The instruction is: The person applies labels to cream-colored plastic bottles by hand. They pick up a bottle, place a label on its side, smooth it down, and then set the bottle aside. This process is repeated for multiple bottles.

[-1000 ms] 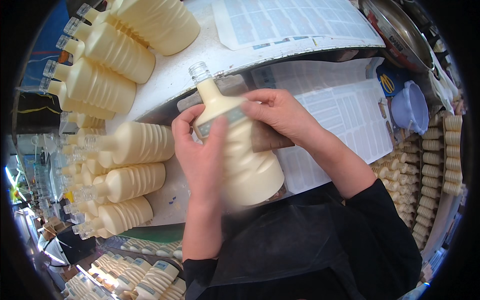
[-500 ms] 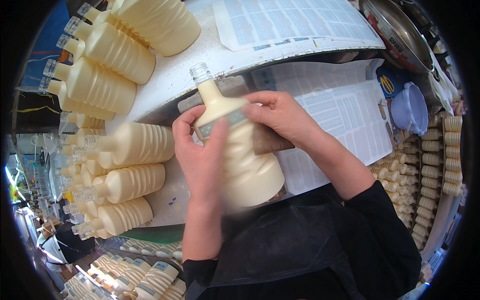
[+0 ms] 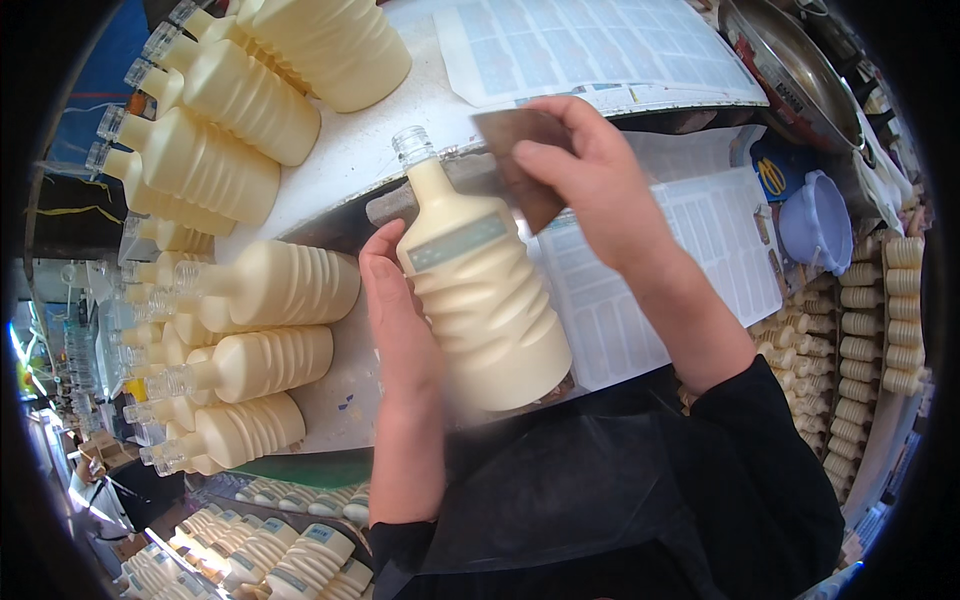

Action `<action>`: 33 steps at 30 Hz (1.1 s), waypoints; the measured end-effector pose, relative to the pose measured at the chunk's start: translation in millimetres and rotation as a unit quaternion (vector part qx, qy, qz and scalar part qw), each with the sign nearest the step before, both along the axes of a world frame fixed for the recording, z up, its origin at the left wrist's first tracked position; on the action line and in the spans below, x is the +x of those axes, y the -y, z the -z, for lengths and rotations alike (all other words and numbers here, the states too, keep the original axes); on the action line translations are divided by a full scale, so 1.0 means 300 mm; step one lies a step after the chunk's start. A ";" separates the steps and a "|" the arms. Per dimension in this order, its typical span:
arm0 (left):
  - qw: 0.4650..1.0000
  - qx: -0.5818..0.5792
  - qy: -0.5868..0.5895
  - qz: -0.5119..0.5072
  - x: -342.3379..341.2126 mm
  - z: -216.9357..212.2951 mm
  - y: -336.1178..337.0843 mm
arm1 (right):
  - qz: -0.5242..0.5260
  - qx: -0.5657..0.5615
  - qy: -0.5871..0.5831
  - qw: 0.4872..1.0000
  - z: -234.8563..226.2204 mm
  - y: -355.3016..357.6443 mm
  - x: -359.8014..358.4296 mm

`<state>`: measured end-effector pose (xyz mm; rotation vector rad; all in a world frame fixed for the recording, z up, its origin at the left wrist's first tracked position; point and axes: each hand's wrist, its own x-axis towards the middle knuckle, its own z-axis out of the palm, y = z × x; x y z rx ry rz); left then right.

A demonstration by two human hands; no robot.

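A cream bottle (image 3: 490,310) with a clear threaded neck lies tilted in front of me, neck pointing away. A grey-green label strip (image 3: 458,243) with pale marks sits across its shoulder. My left hand (image 3: 400,310) holds the bottle along its left side, fingers curled at the shoulder and partly hidden behind it. Up and right of the bottle, my right hand (image 3: 592,165) pinches a thin brown flat scraper (image 3: 522,185) between thumb and fingers, apart from the label.
Label sheets (image 3: 660,270) lie at the right, with another sheet (image 3: 590,50) on the white ledge behind. Cream bottles (image 3: 290,285) crowd the left. A lilac bucket (image 3: 815,222), yellow-handled scissors (image 3: 770,176) and a metal pan (image 3: 800,70) stand at the right. Stacked bottles (image 3: 860,350) fill the lower right.
My right hand has left the label and moved up and right with the scraper. My left thumb has come off the label to the bottle's left side. The label strip now shows uncovered.
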<state>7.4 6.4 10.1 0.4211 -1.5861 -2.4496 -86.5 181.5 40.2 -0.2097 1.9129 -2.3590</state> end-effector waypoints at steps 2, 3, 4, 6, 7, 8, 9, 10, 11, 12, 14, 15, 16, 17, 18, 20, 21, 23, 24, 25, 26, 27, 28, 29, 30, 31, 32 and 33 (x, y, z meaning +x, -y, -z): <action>1.000 0.030 -0.002 0.003 -0.003 0.016 0.007 | -0.006 0.058 -0.056 0.997 -0.054 0.081 0.037; 0.999 0.046 -0.003 0.006 -0.007 0.027 0.011 | -0.010 0.075 -0.082 0.994 -0.070 0.122 0.052; 1.000 0.014 0.010 0.010 -0.010 0.030 0.014 | -0.014 0.120 -0.129 0.984 -0.068 0.149 0.052; 0.998 -0.051 0.035 0.020 -0.016 0.035 0.019 | 0.012 0.230 -0.222 0.947 -0.039 0.175 0.053; 0.999 -0.029 0.029 0.019 -0.012 0.039 0.024 | 0.021 0.270 -0.256 0.928 -0.028 0.177 0.053; 1.000 -0.007 0.023 0.018 -0.008 0.043 0.029 | 0.023 0.265 -0.234 0.935 -0.017 0.166 0.046; 1.000 0.015 0.016 0.018 -0.004 0.045 0.033 | 0.026 0.260 -0.212 0.942 -0.005 0.140 0.034; 0.999 0.027 0.017 0.019 -0.003 0.052 0.032 | 0.030 0.256 -0.191 0.947 0.015 0.113 0.023; 0.999 0.041 0.017 0.019 -0.003 0.054 0.030 | 0.032 0.230 -0.181 0.956 0.040 0.093 0.014; 0.998 0.054 0.018 0.019 -0.003 0.057 0.028 | 0.034 0.203 -0.171 0.963 0.072 0.075 0.006; 0.997 0.074 0.015 0.016 -0.002 0.057 0.024 | 0.047 0.192 -0.183 0.963 0.099 0.059 0.005; 0.996 0.083 0.013 0.015 0.000 0.058 0.023 | 0.050 0.207 -0.200 0.956 0.109 0.054 0.000; 0.995 0.094 0.012 0.016 0.000 0.056 0.023 | 0.054 0.223 -0.219 0.948 0.116 0.049 -0.012; 0.994 0.104 0.011 0.018 0.002 0.055 0.024 | 0.057 0.239 -0.237 0.940 0.115 0.046 -0.017; 0.993 0.114 0.009 0.019 0.004 0.053 0.024 | 0.062 0.241 -0.223 0.943 0.100 0.042 -0.011; 0.990 0.137 0.018 0.011 0.003 0.042 0.021 | 0.068 0.244 -0.197 0.947 0.051 0.044 0.006; 0.989 0.148 0.023 0.007 0.001 0.038 0.020 | 0.066 0.216 -0.192 0.955 0.042 0.049 0.011; 0.983 0.182 0.007 0.021 0.002 0.042 0.026 | 0.064 0.160 -0.179 0.969 0.023 0.066 0.022; 0.980 0.198 -0.001 0.028 0.004 0.043 0.029 | 0.067 0.247 -0.198 0.946 0.007 0.091 0.037; 0.980 0.197 0.006 0.016 0.004 0.036 0.027 | 0.039 0.272 -0.203 0.940 -0.018 0.114 0.058; 0.981 0.196 0.014 0.003 0.005 0.023 0.017 | 0.042 0.278 -0.210 0.936 -0.030 0.132 0.062; 0.981 0.195 0.022 -0.009 0.006 0.007 0.007 | 0.044 0.284 -0.216 0.933 -0.041 0.151 0.066; 0.983 0.179 0.032 -0.021 0.008 -0.012 -0.007 | 0.037 0.308 -0.246 0.918 -0.051 0.175 0.076; 0.985 0.163 0.043 -0.034 0.009 -0.037 -0.021 | 0.031 0.332 -0.276 0.902 -0.062 0.201 0.089; 0.987 0.147 0.054 -0.046 0.010 -0.049 -0.027 | 0.024 0.355 -0.305 0.883 -0.072 0.227 0.101; 0.988 0.138 0.061 -0.041 0.012 -0.050 -0.025 | 0.010 0.370 -0.306 0.877 -0.083 0.253 0.114; 0.989 0.128 0.069 -0.037 0.013 -0.049 -0.022 | -0.004 0.386 -0.306 0.870 -0.093 0.279 0.125; 0.989 0.119 0.076 -0.032 0.016 -0.047 -0.018 | -0.019 0.401 -0.307 0.863 -0.099 0.293 0.131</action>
